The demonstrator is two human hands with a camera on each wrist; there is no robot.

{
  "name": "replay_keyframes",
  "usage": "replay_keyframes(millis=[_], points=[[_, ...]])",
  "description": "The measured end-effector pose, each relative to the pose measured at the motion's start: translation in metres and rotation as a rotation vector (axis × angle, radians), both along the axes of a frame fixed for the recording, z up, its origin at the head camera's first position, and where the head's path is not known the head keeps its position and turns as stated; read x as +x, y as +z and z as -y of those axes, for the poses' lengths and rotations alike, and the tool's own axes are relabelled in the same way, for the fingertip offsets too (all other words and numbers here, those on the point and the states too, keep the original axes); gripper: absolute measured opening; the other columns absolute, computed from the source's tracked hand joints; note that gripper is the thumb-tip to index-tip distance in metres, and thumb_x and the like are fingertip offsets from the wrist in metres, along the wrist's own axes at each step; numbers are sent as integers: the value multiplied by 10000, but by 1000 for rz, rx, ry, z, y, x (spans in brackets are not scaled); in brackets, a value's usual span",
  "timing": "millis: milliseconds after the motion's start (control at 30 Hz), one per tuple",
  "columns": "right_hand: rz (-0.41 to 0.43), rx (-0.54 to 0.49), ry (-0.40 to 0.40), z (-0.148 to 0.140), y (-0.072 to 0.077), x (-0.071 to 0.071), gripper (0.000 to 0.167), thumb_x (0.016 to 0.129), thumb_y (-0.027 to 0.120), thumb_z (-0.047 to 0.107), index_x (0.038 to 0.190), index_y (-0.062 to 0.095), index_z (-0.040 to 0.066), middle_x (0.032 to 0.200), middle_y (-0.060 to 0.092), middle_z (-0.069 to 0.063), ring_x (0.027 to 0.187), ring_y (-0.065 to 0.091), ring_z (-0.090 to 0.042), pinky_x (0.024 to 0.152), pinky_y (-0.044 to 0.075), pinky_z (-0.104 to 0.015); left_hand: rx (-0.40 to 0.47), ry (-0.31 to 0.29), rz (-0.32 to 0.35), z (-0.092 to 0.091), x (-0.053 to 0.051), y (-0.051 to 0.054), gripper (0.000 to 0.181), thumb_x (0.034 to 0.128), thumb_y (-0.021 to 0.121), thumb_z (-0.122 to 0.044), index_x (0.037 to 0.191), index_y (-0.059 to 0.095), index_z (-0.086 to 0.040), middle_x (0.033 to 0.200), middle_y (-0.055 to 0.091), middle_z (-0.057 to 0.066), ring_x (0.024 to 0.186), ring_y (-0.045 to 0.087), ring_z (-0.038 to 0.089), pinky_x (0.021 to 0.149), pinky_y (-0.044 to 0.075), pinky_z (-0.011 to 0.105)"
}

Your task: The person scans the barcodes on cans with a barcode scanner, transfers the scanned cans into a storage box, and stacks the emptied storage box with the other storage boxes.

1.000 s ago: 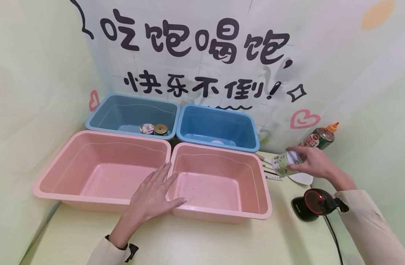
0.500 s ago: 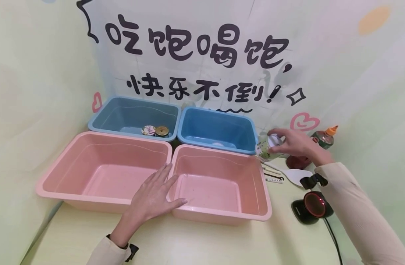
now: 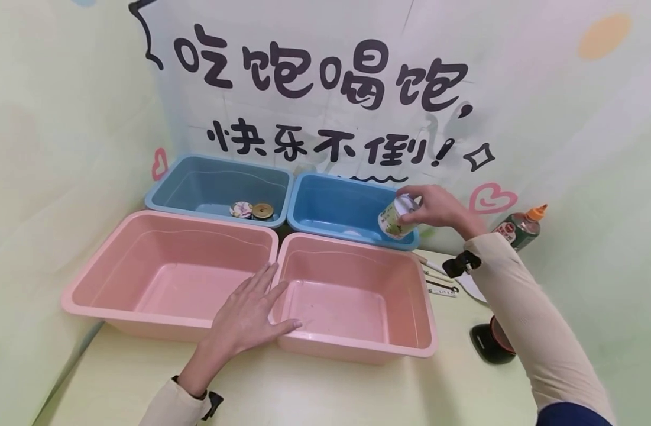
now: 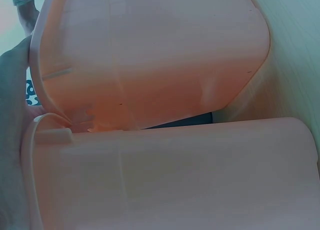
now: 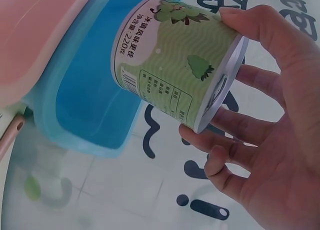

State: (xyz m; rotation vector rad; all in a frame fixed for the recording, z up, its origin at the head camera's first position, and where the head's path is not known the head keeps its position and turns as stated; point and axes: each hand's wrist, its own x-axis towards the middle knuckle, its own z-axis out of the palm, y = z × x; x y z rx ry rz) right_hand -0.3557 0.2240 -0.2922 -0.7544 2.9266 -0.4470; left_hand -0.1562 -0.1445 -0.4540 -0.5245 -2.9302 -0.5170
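My right hand [image 3: 428, 204] grips a green-labelled can [image 3: 395, 219] by its end, thumb on one side and fingers on the other. The can is tilted over the right end of the brighter blue bin [image 3: 325, 201]. In the right wrist view the can [image 5: 172, 65] shows its green label and barcode, with the blue bin [image 5: 92, 105] behind it. My left hand [image 3: 245, 310] rests, fingers spread, across the meeting rims of the left pink bin [image 3: 112, 319] and the right pink bin [image 3: 352, 349].
The left blue bin [image 3: 160, 204] holds two round-lidded containers [image 3: 250, 210]. Right of the bins lie several slim utensils [image 3: 439, 284] and a white spatula [image 3: 471, 288]. A sauce bottle [image 3: 524, 228] with an orange cap and a black scanner-like device [image 3: 490, 343] stand further right.
My right hand has carried the can leftward, from above the utensils to over the brighter blue bin. The left hand has stayed in place on the pink rims.
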Motion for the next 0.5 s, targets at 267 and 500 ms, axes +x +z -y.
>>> replay_keyframes(millis=[267, 500], points=[[-6, -54, -20, 28, -15, -19, 609, 755, 842, 249, 1315, 628, 141, 1210, 664, -199, 916, 616, -309, 700, 503, -336, -1, 10, -6, 0, 1, -1, 870, 826, 558, -759, 1451, 540, -154, 1651, 267, 136, 1513, 289, 354, 1174, 336, 562], [29, -73, -42, 56, -26, -32, 616, 776, 826, 282, 1341, 621, 145, 1241, 647, -183, 979, 604, -318, 741, 526, -374, -6, 13, -11, 0, 0, -1, 872, 825, 547, -770, 1453, 539, -165, 1652, 273, 120, 1520, 279, 337, 1174, 337, 561]])
